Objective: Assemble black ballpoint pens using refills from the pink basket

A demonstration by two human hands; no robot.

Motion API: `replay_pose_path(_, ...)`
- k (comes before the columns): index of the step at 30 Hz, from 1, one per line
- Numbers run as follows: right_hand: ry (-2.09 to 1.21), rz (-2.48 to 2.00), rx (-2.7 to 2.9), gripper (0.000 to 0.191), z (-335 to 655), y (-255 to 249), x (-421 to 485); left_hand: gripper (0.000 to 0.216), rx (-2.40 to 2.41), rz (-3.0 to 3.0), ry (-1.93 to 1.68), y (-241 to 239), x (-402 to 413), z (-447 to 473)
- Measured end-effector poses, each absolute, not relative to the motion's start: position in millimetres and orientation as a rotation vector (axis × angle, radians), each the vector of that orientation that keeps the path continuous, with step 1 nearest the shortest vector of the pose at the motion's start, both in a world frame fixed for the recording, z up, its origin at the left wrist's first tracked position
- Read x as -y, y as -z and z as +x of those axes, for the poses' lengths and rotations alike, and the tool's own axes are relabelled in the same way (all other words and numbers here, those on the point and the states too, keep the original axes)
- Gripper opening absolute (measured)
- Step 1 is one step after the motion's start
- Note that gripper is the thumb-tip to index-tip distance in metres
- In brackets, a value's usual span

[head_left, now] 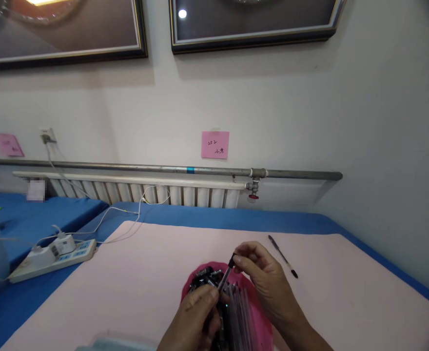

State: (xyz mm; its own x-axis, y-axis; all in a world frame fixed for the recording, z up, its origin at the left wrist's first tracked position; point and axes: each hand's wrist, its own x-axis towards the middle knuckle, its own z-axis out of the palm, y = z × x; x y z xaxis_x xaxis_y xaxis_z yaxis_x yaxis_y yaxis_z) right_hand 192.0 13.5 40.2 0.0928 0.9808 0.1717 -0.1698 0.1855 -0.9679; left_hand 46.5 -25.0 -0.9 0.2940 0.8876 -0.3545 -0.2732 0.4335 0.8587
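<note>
- The left hand (196,312) is closed round the lower end of a slim clear plastic pen barrel (224,282). The right hand (262,278) pinches the barrel's small black end piece (231,262) between thumb and forefinger.
- The barrel is held just above a round pink plastic tray (185,288) of pen parts.
- The work probably goes best with the barrel held still and the end piece kept straight in line with it.
- Its long axis slants from lower left to upper right, with the black end uppermost.

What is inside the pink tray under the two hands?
The pink tray holds dark pen parts and clear tubes. The left hand and right hand, holding a pen, cover much of it, so the rest is hidden.
</note>
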Motion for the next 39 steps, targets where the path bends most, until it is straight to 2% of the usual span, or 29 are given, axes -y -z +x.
replay_pose_path(6, -1.268, -0.938, 0.962, 0.034, 183, -31, -12, 0.049, -0.977, 0.780, -0.897, -1, 25, 48)
replay_pose_path(14, -1.385, -0.924, 0.979, 0.031, 168, -19, -8, 0.054, -0.925, 0.661, -0.963, 3, 25, 50)
replay_pose_path(21, -1.414, -0.919, 1.086, 0.028, 166, -26, -2, 0.041, -0.923, 0.690, -0.969, -3, 25, 38)
replay_pose_path(24, -1.300, -0.994, 1.219, 0.023, 172, -31, -5, 0.035, -0.920, 0.683, -1.091, -9, 19, 22)
replay_pose_path(28, -0.965, -1.189, 1.476, 0.008, 185, -33, -13, 0.031, -0.952, 0.634, -1.286, -14, 11, 0)
replay_pose_path(33, -0.738, -1.271, 1.920, 0.014, 188, -22, -18, 0.031, -0.999, 0.575, -1.362, -13, 6, -12)
replay_pose_path(39, -0.480, -1.134, 2.307, 0.019, 177, -5, -15, 0.031, -0.988, 0.551, -1.373, -9, 3, -14)
